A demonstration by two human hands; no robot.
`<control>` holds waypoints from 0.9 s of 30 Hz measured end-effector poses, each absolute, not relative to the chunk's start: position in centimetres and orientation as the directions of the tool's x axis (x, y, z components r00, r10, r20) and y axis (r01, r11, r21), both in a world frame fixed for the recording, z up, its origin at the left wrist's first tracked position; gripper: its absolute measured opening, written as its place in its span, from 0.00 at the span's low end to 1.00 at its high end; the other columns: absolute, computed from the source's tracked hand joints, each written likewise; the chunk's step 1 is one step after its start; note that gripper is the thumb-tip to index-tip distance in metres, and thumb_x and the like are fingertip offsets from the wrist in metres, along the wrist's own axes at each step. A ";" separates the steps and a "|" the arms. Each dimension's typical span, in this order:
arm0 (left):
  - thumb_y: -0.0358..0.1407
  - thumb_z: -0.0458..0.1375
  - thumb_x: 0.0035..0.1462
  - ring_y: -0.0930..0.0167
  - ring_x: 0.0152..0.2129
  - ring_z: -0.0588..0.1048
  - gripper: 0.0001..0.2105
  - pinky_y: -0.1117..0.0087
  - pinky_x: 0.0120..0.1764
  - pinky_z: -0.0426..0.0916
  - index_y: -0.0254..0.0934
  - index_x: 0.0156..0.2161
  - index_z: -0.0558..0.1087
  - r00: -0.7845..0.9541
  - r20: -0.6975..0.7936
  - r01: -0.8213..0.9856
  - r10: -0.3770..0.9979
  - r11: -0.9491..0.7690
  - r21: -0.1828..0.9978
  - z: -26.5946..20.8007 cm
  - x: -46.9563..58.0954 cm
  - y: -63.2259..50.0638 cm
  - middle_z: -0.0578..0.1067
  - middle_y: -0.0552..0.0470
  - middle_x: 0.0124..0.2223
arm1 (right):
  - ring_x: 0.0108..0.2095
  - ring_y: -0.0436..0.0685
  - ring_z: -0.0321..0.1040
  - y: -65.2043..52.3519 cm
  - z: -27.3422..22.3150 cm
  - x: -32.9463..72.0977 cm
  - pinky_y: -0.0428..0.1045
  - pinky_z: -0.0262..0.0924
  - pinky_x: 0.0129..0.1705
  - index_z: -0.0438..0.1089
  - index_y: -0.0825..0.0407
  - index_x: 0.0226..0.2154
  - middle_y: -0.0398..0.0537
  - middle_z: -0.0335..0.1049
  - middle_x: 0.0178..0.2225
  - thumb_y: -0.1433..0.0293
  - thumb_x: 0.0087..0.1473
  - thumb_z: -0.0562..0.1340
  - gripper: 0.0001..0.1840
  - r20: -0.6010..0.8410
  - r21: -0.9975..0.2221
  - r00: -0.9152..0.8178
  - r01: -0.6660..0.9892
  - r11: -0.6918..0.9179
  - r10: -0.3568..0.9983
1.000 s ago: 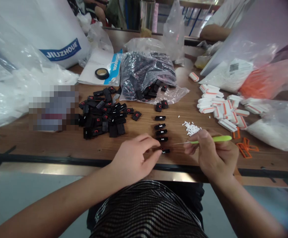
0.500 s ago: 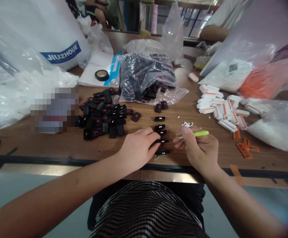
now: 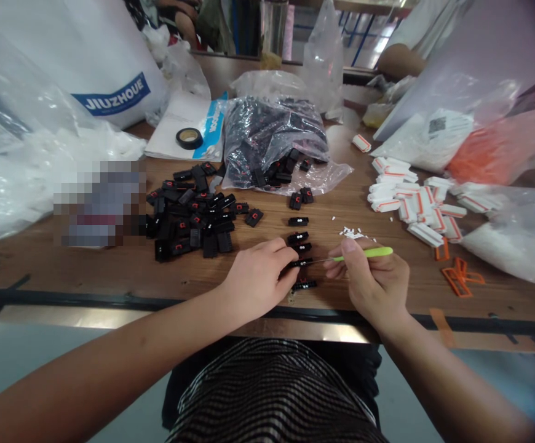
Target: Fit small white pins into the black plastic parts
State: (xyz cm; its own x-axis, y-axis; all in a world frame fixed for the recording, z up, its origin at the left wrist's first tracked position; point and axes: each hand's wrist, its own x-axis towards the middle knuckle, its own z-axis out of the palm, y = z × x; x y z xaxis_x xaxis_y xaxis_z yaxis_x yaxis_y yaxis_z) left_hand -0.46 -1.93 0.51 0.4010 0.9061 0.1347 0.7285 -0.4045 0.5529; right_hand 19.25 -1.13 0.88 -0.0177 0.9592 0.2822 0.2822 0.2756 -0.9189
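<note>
A thin metal pick with a lime-green handle (image 3: 372, 252) is held in my right hand (image 3: 376, 280), fingers closed round it. Its tip points left and meets a small black plastic block (image 3: 302, 263) with white dots on top. My left hand (image 3: 261, 274) grips the left end of that block between its fingers on the table. Similar black blocks stand in a column: one (image 3: 305, 285) nearer me, several farther off, such as the block (image 3: 298, 221) at the far end. Tiny white pins (image 3: 351, 232) lie scattered just beyond my right hand.
Black blocks (image 3: 194, 212) are heaped left, and a clear bag (image 3: 274, 132) of them lies behind. White pieces with orange edges (image 3: 415, 197) and orange frames (image 3: 462, 277) lie right. Black tape (image 3: 189, 138) rests on a booklet (image 3: 161, 138). Other people sit across the table.
Hardly anything differs. The whole view has shifted slightly, and my right hand with the pick sits marginally farther right. My left hand stays on the same block.
</note>
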 end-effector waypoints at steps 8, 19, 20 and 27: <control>0.34 0.57 0.63 0.68 0.34 0.74 0.06 0.65 0.37 0.71 0.37 0.40 0.76 0.407 0.130 0.728 0.904 -0.407 0.551 0.5 -0.4 -1.9 0.74 0.50 0.39 | 0.20 0.49 0.72 -1.0 1.0 19.4 0.45 0.68 0.22 0.75 0.51 0.28 0.44 0.75 0.23 0.63 0.63 0.59 0.15 0.288 -0.860 -0.060 0.422 0.286 0.956; 0.34 0.56 0.63 0.68 0.35 0.75 0.06 0.65 0.38 0.71 0.37 0.41 0.76 0.407 0.152 0.714 0.901 -0.418 0.562 0.4 -0.5 -1.9 0.75 0.50 0.40 | 0.19 0.49 0.71 -1.2 1.5 19.4 0.45 0.67 0.20 0.75 0.51 0.26 0.45 0.75 0.23 0.62 0.63 0.60 0.16 0.285 -0.903 0.013 0.338 0.264 0.958; 0.34 0.56 0.63 0.68 0.35 0.75 0.06 0.65 0.38 0.71 0.37 0.42 0.76 0.406 0.152 0.715 0.901 -0.416 0.561 0.4 -0.4 -2.0 0.75 0.50 0.40 | 0.19 0.49 0.71 -1.2 1.4 19.4 0.45 0.67 0.20 0.75 0.51 0.26 0.45 0.75 0.23 0.62 0.62 0.61 0.16 0.292 -0.905 0.029 0.330 0.267 0.956; 0.34 0.56 0.63 0.68 0.34 0.75 0.07 0.64 0.37 0.71 0.37 0.42 0.76 0.401 0.156 0.722 0.903 -0.416 0.554 0.3 -0.4 -2.0 0.75 0.50 0.40 | 0.19 0.48 0.71 -1.2 1.0 19.5 0.44 0.68 0.21 0.75 0.51 0.26 0.44 0.76 0.24 0.62 0.62 0.61 0.17 0.289 -0.903 0.015 0.336 0.268 0.957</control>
State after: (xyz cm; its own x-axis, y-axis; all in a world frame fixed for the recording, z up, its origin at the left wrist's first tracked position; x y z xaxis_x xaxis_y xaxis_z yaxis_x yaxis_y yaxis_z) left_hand -0.40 -2.00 0.32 0.4007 0.9029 0.1556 0.7217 -0.4156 0.5536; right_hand 19.50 -1.20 1.04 0.0147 0.9571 0.2893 0.3360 0.2678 -0.9030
